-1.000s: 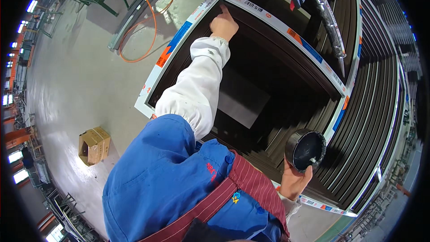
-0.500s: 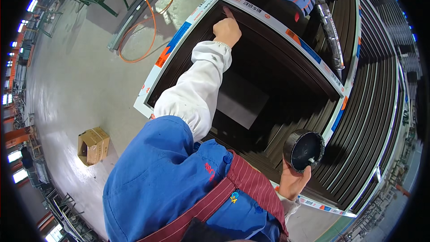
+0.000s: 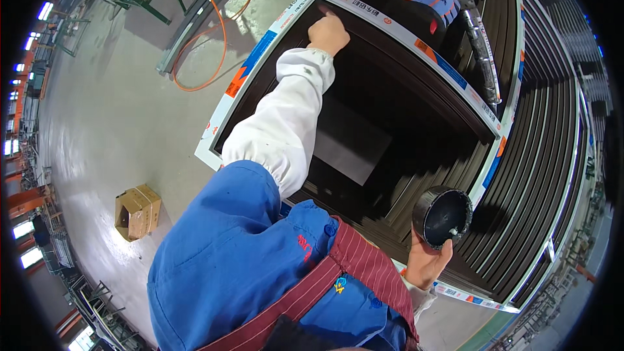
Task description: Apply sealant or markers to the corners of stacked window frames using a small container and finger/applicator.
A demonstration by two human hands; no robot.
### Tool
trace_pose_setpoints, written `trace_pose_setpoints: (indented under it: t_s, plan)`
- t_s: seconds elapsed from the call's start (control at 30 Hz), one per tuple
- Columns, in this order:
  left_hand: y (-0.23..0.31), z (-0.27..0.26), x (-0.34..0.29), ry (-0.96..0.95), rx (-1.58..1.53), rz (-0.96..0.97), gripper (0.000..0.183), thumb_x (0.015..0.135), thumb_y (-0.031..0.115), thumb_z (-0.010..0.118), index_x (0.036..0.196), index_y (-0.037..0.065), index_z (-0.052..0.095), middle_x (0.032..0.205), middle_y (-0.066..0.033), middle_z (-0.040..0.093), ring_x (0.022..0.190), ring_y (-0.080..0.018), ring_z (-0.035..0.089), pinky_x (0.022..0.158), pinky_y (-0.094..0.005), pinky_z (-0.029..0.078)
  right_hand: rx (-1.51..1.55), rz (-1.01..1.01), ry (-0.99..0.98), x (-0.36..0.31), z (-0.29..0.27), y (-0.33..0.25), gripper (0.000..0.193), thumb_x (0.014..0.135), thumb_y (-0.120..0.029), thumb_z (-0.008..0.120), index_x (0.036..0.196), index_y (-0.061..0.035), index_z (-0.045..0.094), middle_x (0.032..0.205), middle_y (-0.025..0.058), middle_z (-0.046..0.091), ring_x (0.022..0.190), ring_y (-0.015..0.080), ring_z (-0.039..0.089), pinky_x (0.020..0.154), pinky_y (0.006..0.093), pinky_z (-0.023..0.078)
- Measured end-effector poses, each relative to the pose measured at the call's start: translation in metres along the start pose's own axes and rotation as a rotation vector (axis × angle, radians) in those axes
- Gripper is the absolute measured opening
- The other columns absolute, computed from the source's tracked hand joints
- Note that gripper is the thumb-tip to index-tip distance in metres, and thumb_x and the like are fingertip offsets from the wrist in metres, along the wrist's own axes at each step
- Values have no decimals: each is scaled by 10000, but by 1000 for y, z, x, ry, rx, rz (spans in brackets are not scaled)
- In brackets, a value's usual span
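Since half a second ago, the left hand (image 3: 329, 34) has edged up toward a dark frame's (image 3: 265, 45) far corner. Closest, the right hand (image 3: 427, 265) pinches a black cup (image 3: 443, 218) near the frame's right side; it looks light, stiff, perhaps sticky inside, so best gripped low and outside. Farther, the left hand points one finger, others folded, possibly round something; I can't tell. Beyond, a co-worker's gloved hand (image 3: 432, 0) is beside a silver tube (image 3: 481, 58).

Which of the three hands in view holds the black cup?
The bare right hand, at lower right, grips the cup. The bare left hand is at the frame; the co-worker's hand is gloved.
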State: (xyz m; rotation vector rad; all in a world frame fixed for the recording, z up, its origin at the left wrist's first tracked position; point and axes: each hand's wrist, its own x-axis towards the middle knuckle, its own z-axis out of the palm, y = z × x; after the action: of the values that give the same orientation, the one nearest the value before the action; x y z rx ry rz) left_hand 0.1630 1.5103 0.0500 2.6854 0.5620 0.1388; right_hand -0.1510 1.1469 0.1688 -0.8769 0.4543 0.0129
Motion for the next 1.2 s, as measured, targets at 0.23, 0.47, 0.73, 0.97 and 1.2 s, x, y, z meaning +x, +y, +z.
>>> trace_pose_setpoints:
  t_s: [0.23,0.47,0.73,0.97,1.2]
  plan:
    - [33,3,-21,-40,134,56,779,754,165,538,1287,-275,180,827,-217,674,724,-323,680,630,-419,543,-15,-21,9,0,1,-1,554,874,-272,566,1364,-115,361,1369,142,412,1268,335,413,1020,528,400]
    - [29,-5,-34,-52,131,-1,837,775,201,568,1353,-203,116,817,-200,673,745,-324,673,674,-415,529,-5,-35,50,-2,0,-2,586,852,-273,611,1361,-123,365,1366,135,416,1258,321,425,1015,514,411]
    - [-4,-9,-35,-62,213,41,821,775,196,563,1360,-189,134,822,-198,672,749,-318,672,672,-406,528,12,-46,75,-6,1,-5,597,841,-287,630,1356,-129,373,1348,124,431,1235,305,447,1000,494,429]
    - [15,-4,-40,18,264,167,693,753,173,565,1249,-237,306,767,-162,680,703,-280,679,634,-360,535,0,-26,53,-13,-2,-9,591,839,-289,629,1352,-131,381,1350,122,428,1218,295,464,984,479,449]
    - [120,-126,-192,-588,-464,728,371,895,365,538,1156,106,591,720,-134,665,552,-257,636,618,-348,514,-51,-17,38,-22,-4,-13,558,862,-305,590,1351,-121,392,1323,104,465,1215,272,470,981,438,452]
